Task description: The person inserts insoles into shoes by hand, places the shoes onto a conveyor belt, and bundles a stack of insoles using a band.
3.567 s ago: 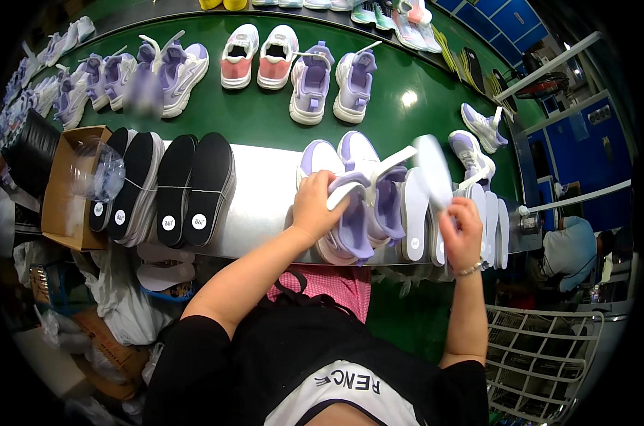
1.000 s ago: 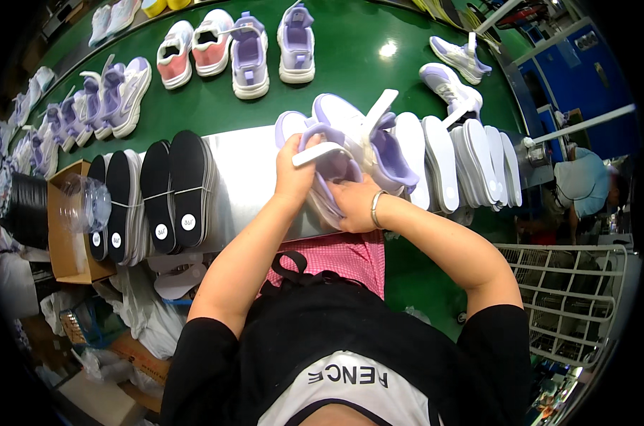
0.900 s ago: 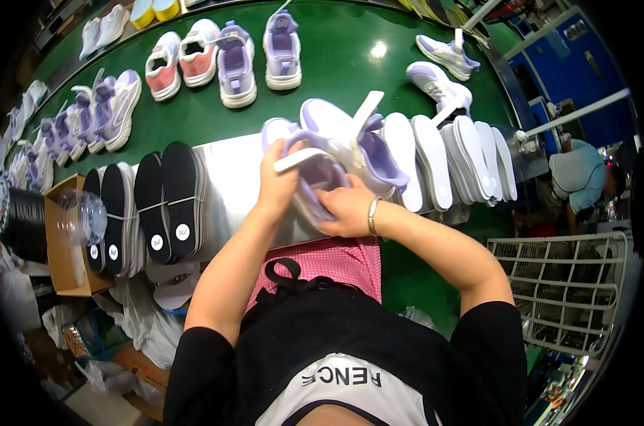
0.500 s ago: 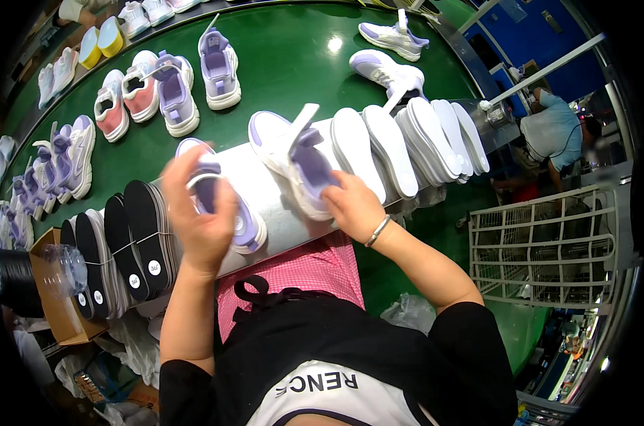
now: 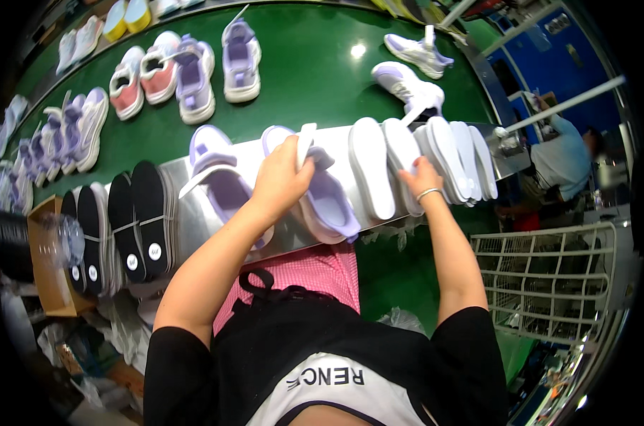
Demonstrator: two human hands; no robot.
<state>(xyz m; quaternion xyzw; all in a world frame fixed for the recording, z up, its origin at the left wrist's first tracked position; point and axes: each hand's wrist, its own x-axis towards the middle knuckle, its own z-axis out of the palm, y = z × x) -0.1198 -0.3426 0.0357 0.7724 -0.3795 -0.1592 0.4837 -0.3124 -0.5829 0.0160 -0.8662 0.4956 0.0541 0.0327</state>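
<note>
Two white and lavender sneakers rest side by side on the metal ledge before me. My left hand (image 5: 283,176) is closed at the white strap (image 5: 306,138) of the right-hand sneaker (image 5: 329,206), whose lavender inside shows. Beside it, the left-hand sneaker (image 5: 226,192) stands untouched with its strap hanging out to the left; my forearm hides part of its heel. Farther right, my right hand (image 5: 423,177) pinches the near end of a white insole (image 5: 401,145) in the row. Another white insole (image 5: 371,170) lies between that one and the sneaker.
Stacked white insoles (image 5: 450,160) continue at the right of the ledge (image 5: 194,220). Tied black insoles (image 5: 151,220) stand at its left. More sneakers (image 5: 240,60) sit on the green table (image 5: 300,71). A wire cart (image 5: 542,277) and a person (image 5: 560,156) are at the right.
My left hand has gone from the left-hand sneaker to the right-hand one's strap. My right hand has left that sneaker's heel and reached the white insoles. The view has shifted slightly.
</note>
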